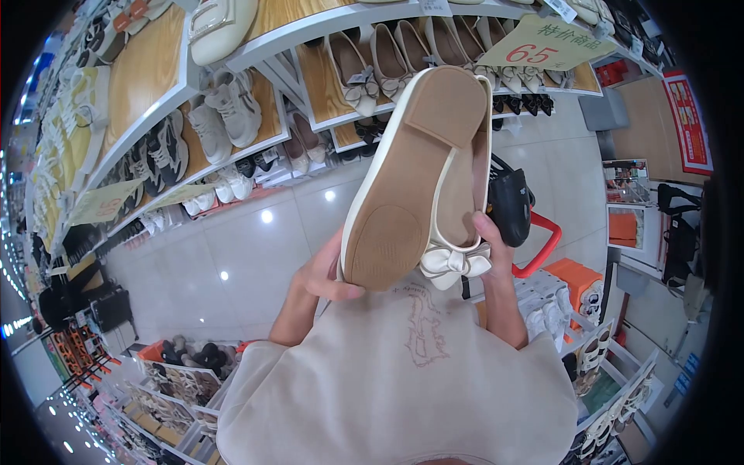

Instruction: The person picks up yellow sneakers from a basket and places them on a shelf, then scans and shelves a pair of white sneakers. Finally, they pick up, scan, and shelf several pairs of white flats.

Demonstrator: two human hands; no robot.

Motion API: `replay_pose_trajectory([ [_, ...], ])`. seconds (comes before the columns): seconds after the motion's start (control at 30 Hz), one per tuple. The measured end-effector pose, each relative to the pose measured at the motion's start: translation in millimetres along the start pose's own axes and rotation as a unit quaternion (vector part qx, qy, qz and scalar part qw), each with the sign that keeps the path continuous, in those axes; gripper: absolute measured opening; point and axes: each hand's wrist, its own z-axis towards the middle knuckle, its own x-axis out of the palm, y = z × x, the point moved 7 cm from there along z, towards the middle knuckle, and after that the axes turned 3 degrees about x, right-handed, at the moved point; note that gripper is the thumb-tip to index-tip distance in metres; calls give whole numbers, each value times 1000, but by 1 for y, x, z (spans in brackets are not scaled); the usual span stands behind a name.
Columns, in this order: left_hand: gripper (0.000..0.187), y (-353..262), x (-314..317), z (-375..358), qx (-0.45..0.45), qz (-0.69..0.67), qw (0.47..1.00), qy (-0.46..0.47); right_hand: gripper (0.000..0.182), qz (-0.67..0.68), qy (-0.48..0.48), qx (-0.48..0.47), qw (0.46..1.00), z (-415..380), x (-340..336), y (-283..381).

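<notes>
A pair of cream flat shoes with bows is held up in front of my chest, toes toward me. One flat shoe (395, 178) shows its tan sole and low heel. Partly behind it, the other flat shoe (456, 267) shows its opening and a bow at the toe. My left hand (332, 271) is closed around the toe end of the sole-up shoe, thumb near the tip. My right hand (494, 252) grips the bow shoe at its side, thumb at the opening's edge.
Curved shelves ahead carry bow flats (353, 70) and grey sneakers (225, 112). A price sign (542, 45) reads 65. Beyond my right hand are a black rounded item (509, 205) and a red loop (542, 246). More shoe racks (620, 387) stand near me at both sides.
</notes>
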Motion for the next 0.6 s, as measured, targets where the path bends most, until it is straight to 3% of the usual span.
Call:
replay_pose_trajectory([
  [0.1,122,5,1,2,-15,30,999,27,52,-52,-10,-17,998,-2,-13,2],
  [0.2,117,-4,2,13,-4,15,1000,-15,53,-80,-8,-30,996,-6,-9,12],
  [0.3,106,-17,-5,25,61,-28,997,-41,54,-103,4,-31,994,-5,-19,1],
  [0.4,96,-2,-19,28,-11,40,996,-82,53,-124,5,-17,992,-2,-20,-10],
  [0.47,89,2,-19,34,14,-66,990,-126,54,-147,-15,-34,988,2,-19,-7],
  [0.53,97,-6,-14,42,33,-64,990,-122,57,8,-30,61,998,7,-24,-19],
  [0.57,105,-13,-10,45,53,-60,990,-116,68,32,-22,85,996,10,-27,-28],
  [0.6,105,-15,-8,46,52,-60,990,-119,68,31,-21,88,995,10,-31,-27],
])
